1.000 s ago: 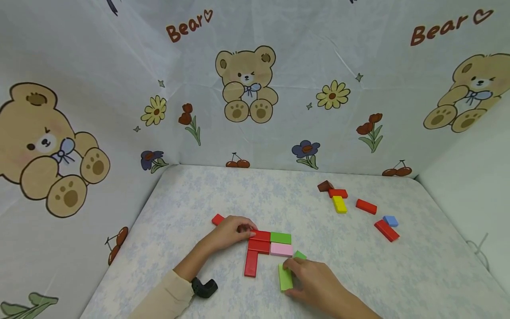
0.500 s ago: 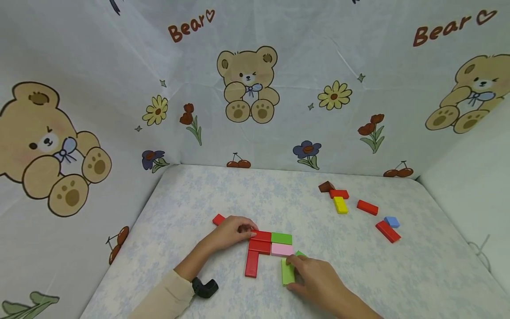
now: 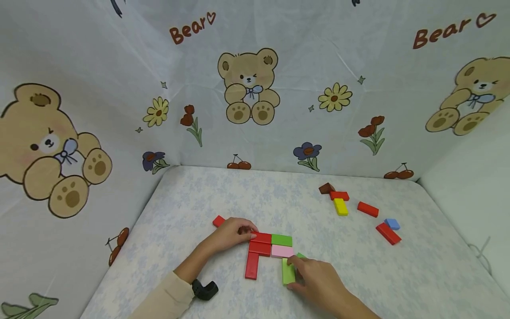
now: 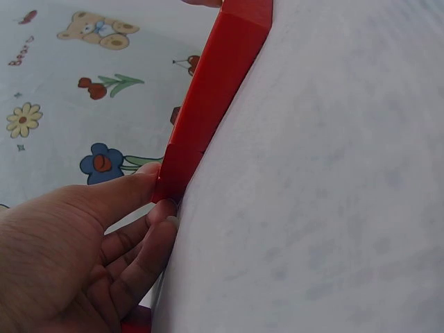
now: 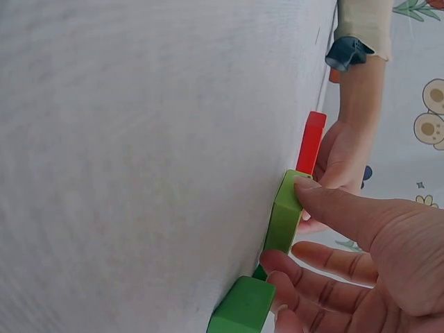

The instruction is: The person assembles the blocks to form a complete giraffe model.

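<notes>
Flat wooden blocks form a joined shape mid-table in the head view: an upper red block point(image 3: 262, 238), a second red block point(image 3: 260, 249) below it, a lengthwise red block point(image 3: 252, 266), a green block point(image 3: 282, 240) and a pink block point(image 3: 282, 251). My left hand point(image 3: 229, 235) holds the upper red block's left end between thumb and curled fingers. With thumb and finger at its two ends, my right hand point(image 3: 320, 281) pinches a light green block point(image 3: 288, 272) just below the pink one. Another green block point(image 5: 243, 305) lies by the right fingers, mostly hidden in the head view.
A red block point(image 3: 218, 221) lies partly behind the left hand. Farther right are a brown block point(image 3: 326, 188), a yellow block point(image 3: 340, 207), several more red blocks point(image 3: 368, 209) and a blue block point(image 3: 392, 223). A bear-print cloth point(image 3: 251, 141) hangs behind the table.
My right hand has slid the light green block away from me and slightly right, up to the pink block. The left hand has stayed in place.
</notes>
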Tool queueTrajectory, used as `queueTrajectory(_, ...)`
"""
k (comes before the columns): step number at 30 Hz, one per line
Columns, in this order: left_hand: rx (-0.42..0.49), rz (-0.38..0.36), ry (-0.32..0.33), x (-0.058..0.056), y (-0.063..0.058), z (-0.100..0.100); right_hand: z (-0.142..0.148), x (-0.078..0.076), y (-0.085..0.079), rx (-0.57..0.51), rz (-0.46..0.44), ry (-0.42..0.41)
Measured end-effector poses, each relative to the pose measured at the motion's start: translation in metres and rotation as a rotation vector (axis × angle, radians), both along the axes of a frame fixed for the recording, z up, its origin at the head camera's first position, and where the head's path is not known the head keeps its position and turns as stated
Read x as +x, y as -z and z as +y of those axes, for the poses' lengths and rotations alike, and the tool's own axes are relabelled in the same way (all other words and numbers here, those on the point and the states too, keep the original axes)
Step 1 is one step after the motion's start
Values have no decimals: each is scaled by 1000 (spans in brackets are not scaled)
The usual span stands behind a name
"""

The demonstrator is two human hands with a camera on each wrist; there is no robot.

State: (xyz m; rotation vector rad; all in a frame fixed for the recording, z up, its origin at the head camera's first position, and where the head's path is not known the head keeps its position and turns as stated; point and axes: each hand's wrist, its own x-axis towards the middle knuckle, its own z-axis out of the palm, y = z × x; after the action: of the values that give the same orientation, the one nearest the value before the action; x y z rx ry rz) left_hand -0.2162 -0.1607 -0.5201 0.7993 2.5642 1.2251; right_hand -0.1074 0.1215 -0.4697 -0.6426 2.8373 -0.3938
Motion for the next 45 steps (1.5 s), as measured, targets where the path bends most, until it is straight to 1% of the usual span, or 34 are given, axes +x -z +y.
queueTrajectory(4,6,-8,5,-1,-1,2,0,0,-2,19,-4,22)
queueTrajectory(7,2,-12,3,0,-3,3,1,1,-5,10,11,23)
queueTrajectory(10,4,-16,-5,0,-3,2,3,1,-9,-33,59,32)
queueTrajectory(13,5,-17,-9,1,-3,1,7,-1,-13,-72,116,73)
queueTrajectory(16,7,-9,-8,1,-1,0,14,-6,-15,-88,162,117)
queueTrajectory(19,4,1,-9,1,1,1,21,-11,-16,-88,182,148)
queueTrajectory(21,2,3,-12,1,1,1,24,-15,-15,-82,166,161)
queueTrajectory(25,6,-4,-10,3,2,0,27,-20,-13,-36,76,167)
queueTrajectory(28,10,-7,-9,4,3,-1,27,-22,-10,-15,22,142)
queueTrajectory(30,12,-9,-11,4,3,-1,27,-23,-7,-1,5,126)
queueTrajectory(33,13,-10,-12,5,3,0,27,-25,-3,26,-1,114)
queueTrajectory(36,15,-12,-9,4,3,1,28,-27,0,43,-7,122)
queueTrajectory(42,11,-8,-3,2,5,1,30,-28,1,25,13,137)
queueTrajectory(45,10,-3,-2,1,5,0,31,-28,-1,9,15,164)
